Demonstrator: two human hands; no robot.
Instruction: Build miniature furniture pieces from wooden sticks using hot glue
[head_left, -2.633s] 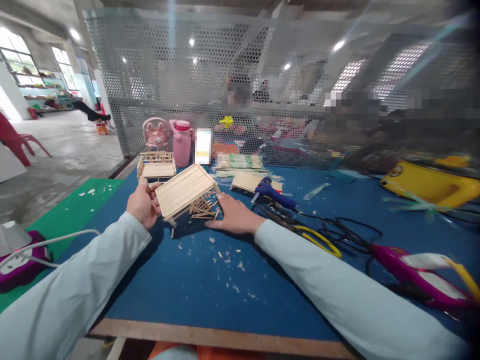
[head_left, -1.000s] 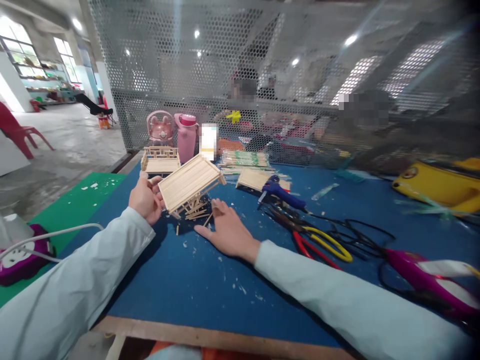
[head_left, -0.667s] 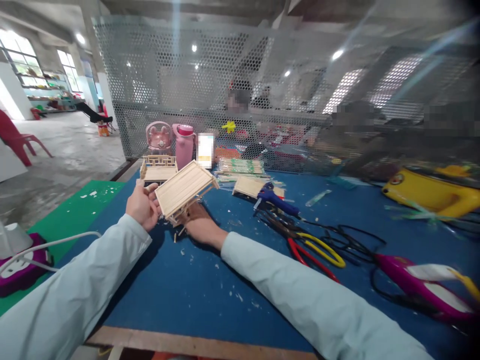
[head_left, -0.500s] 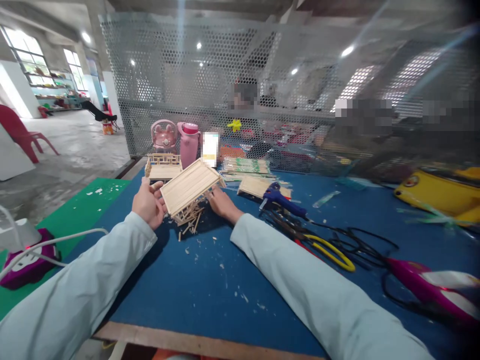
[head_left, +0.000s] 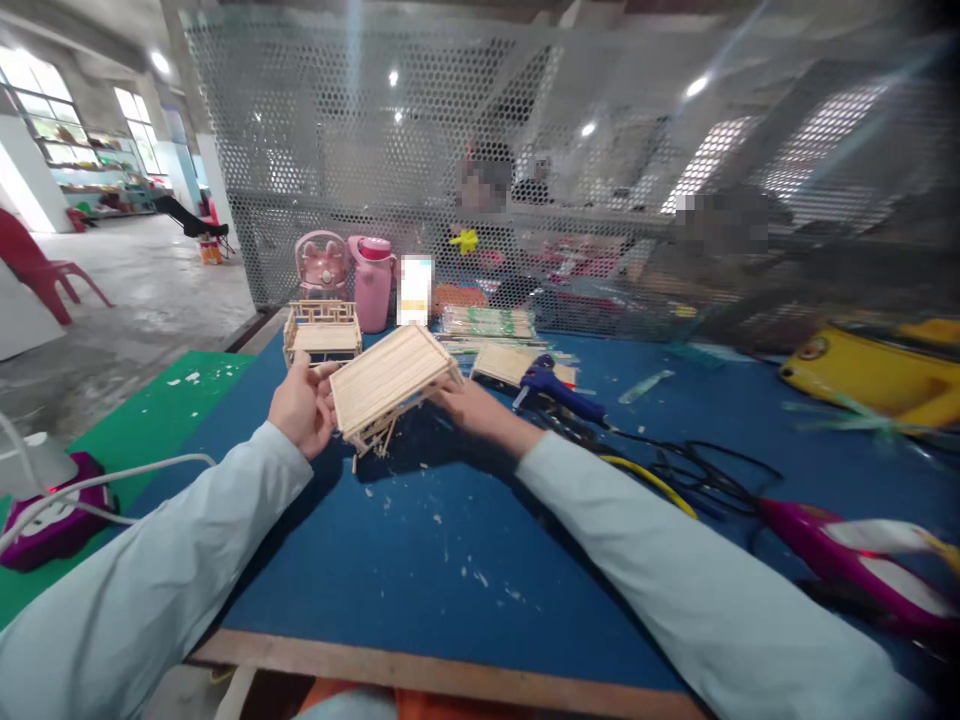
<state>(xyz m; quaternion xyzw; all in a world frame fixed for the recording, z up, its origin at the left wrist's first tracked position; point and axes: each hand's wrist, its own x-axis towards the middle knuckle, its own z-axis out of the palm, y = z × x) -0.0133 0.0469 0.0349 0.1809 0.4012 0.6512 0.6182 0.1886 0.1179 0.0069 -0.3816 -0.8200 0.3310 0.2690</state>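
A small wooden stick model with a flat slatted top (head_left: pixel 394 378) is held tilted above the blue table (head_left: pixel 450 600). My left hand (head_left: pixel 304 408) grips its left edge, fingers partly hidden behind it. At its right edge is my right hand (head_left: pixel 476 408), closed on the corner. Loose wooden sticks (head_left: pixel 386 440) show below the model. Behind my left hand stands a second stick model with a railing (head_left: pixel 324 335). To the right, a blue glue gun (head_left: pixel 562 388) lies beside another slatted panel (head_left: pixel 506 364).
Behind are a pink bottle (head_left: pixel 373 285), a lit screen (head_left: pixel 415 290), stick bundles (head_left: pixel 487 321) and a mesh partition (head_left: pixel 360 150). Cables and a purple power strip (head_left: pixel 855 570) lie right, near a yellow object (head_left: pixel 877 385); another purple strip (head_left: pixel 56 510) is left.
The held model has moved slightly right and its top has turned a little. My right hand and forearm have shifted right, now covering most of the yellow-handled tool. The view has moved slightly.
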